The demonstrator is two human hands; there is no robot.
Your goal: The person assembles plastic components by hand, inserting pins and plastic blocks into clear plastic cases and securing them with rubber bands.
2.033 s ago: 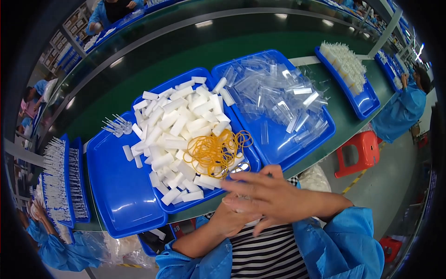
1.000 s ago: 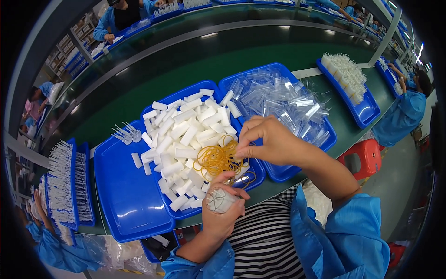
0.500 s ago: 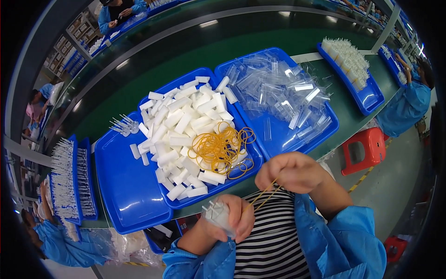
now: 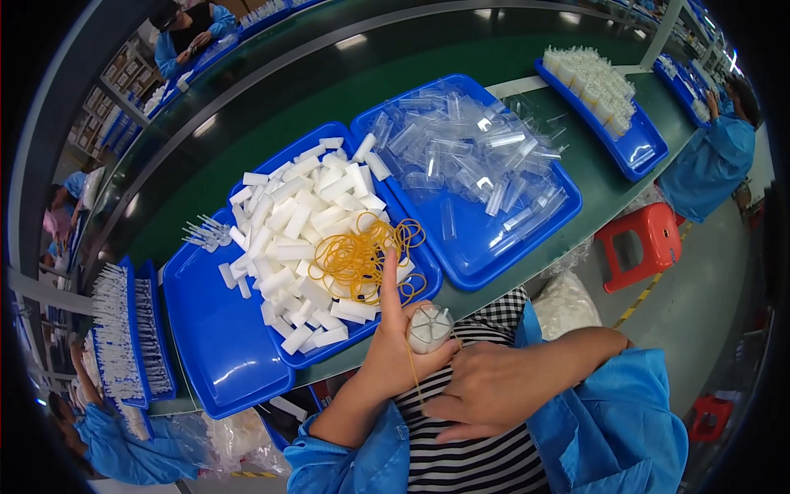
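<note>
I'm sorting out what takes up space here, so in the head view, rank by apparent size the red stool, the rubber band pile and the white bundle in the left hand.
1. Rubber band pile, widest spread.
2. Red stool; looks slightly smaller, but it sits farther away, so unsure.
3. White bundle in the left hand, clearly smallest.

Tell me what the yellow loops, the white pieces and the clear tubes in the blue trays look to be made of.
Yellow loops: likely rubber bands, thin, limp, tangled. White pieces: probably matte opaque plastic, stiff and blocky. Clear tubes: seemingly transparent plastic, glossy with bright glints. Blue trays: apparently smooth moulded plastic with sheen.
</note>
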